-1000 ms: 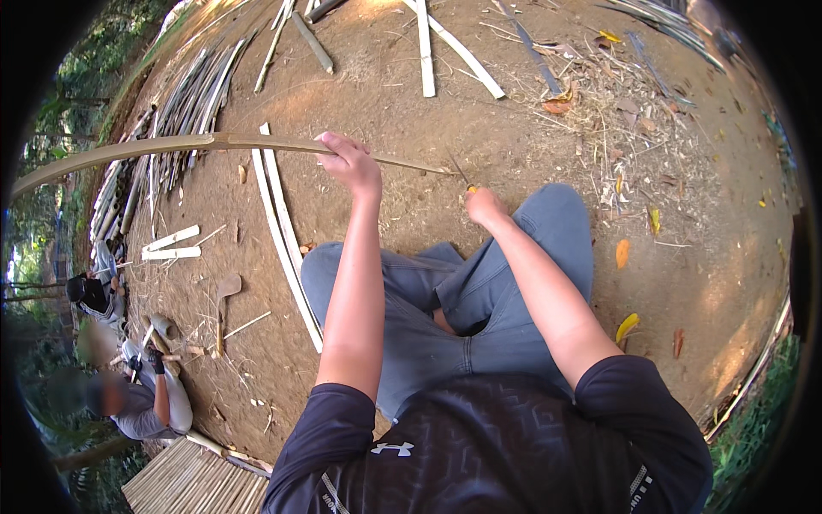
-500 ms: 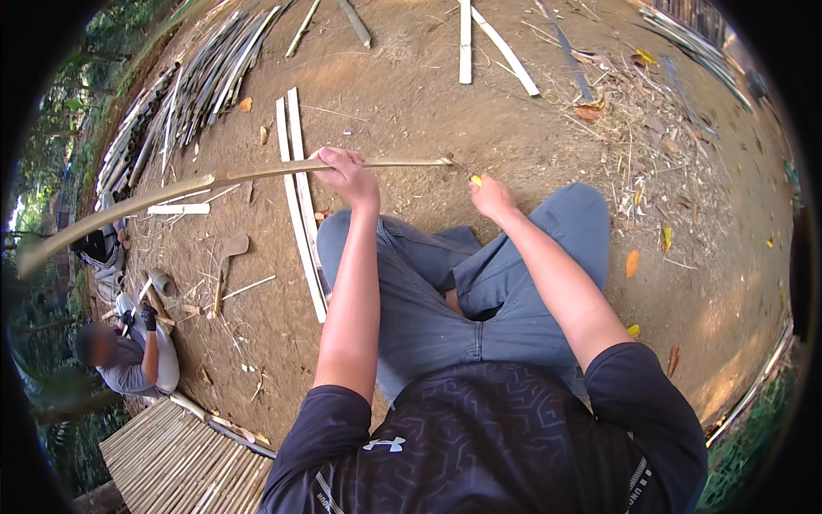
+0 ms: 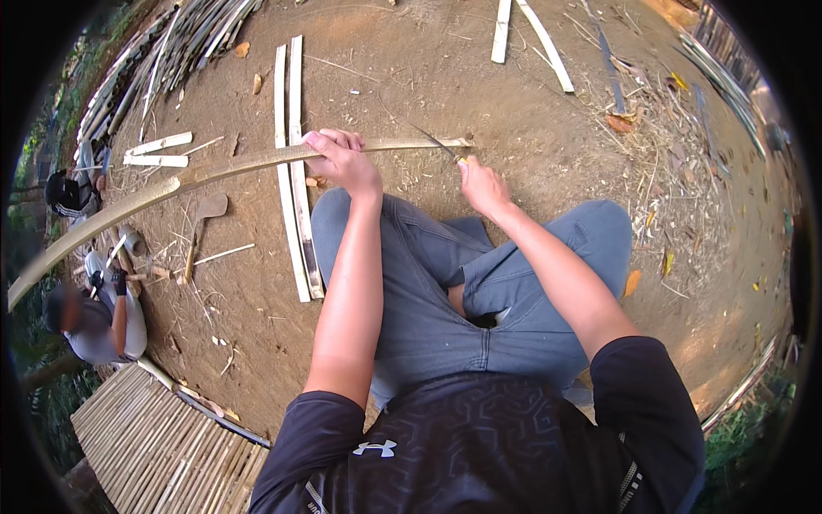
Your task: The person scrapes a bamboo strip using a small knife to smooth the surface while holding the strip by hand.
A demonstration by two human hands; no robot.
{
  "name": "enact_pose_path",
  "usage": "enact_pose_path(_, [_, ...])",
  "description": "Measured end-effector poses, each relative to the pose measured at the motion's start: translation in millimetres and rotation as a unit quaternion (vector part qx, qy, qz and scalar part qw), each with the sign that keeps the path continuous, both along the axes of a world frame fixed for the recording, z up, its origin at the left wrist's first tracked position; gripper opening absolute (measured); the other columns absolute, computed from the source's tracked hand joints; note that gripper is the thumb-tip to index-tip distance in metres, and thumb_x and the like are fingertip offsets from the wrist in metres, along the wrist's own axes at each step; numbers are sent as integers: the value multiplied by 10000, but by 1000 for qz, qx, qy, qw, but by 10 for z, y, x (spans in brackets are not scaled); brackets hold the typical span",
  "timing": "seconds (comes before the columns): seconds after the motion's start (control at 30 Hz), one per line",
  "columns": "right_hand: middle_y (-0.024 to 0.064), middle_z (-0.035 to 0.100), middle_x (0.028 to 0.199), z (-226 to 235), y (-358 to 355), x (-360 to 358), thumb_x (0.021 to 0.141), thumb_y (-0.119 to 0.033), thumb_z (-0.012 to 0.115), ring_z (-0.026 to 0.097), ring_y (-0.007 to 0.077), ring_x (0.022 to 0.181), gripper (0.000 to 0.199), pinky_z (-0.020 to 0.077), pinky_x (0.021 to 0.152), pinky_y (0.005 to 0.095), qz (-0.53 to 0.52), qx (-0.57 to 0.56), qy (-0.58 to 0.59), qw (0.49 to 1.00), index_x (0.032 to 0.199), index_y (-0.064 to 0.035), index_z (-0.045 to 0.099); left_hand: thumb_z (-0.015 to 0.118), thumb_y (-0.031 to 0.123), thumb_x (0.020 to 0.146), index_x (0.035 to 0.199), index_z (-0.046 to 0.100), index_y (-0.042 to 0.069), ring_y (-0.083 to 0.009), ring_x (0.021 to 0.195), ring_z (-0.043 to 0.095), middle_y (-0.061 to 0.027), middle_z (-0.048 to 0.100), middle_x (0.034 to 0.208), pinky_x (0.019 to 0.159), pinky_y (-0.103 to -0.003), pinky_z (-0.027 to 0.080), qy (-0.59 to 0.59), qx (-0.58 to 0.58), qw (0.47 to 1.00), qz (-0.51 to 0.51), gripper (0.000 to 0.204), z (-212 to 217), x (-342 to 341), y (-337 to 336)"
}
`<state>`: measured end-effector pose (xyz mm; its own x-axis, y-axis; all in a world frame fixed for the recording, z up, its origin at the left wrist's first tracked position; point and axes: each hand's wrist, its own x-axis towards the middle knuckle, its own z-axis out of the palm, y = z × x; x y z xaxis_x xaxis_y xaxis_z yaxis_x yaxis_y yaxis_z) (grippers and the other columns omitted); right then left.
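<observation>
Where bare dirt ground point(image 3: 411, 77) spreads, scattered bamboo slats point(image 3: 291, 171), woven mat point(image 3: 154, 445).

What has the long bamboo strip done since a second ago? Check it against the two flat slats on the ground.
Yes. The long bamboo strip slid left through the left hand, across the two flat slats.

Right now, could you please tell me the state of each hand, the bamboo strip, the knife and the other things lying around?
left hand: closed around the strip
right hand: gripping the knife
bamboo strip: long, bowed, held off the ground
knife: blade against the strip's near end
two split slats: lying flat, side by side
woven bamboo panel: flat on the ground
</observation>
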<state>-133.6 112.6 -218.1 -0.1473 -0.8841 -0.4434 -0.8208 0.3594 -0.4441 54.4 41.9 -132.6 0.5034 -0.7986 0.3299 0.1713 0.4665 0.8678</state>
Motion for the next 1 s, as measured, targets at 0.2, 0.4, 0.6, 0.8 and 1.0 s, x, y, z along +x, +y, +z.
enact_pose_path(0.2, [276, 687, 994, -298, -36, -45, 1050, -375, 315, 669, 433, 971, 438, 514, 841, 555, 0, -26, 36, 999, 1150, -29, 564, 323, 330, 1092, 816, 269, 120, -107, 525, 348, 4, 321, 627, 508, -297, 376, -19, -7, 1000, -6, 351, -6, -59, -30])
enact_pose_path(0.4, [253, 707, 882, -756, -38, -198, 1041, -381, 348, 698, 441, 861, 447, 546, 773, 546, -46, -49, 107, 992, 1069, 3, 573, 320, 276, 1087, 861, 302, 111, -68, 499, 323, 8, 351, 643, 449, -249, 350, 0, -33, 999, -27, 281, -18, -150, -43])
enact_pose_path(0.6, [267, 674, 742, -896, -63, -287, 1035, -393, 365, 693, 443, 752, 396, 541, 701, 574, -44, -79, 150, 985, 1001, -35, 531, 319, 302, 1091, 866, 299, 107, -96, 501, 337, -1, 343, 619, 477, -290, 380, 4, -24, 999, -23, 299, -39, -131, -48])
enact_pose_path(0.8, [247, 695, 799, -817, -82, -267, 1035, -400, 352, 691, 449, 778, 419, 548, 693, 552, 5, -95, 131, 987, 1060, -27, 543, 316, 317, 1092, 889, 301, 102, -108, 497, 349, 0, 335, 608, 483, -298, 378, -8, -37, 999, -34, 296, -4, -154, -47])
enact_pose_path(1.0, [294, 686, 944, -322, -108, 67, 1035, -391, 350, 669, 464, 930, 484, 528, 810, 552, 23, -71, 44, 996, 1111, 7, 615, 315, 290, 1090, 907, 314, 94, -107, 503, 361, -9, 347, 609, 492, -297, 388, -18, -30, 999, -8, 268, 3, -78, 15])
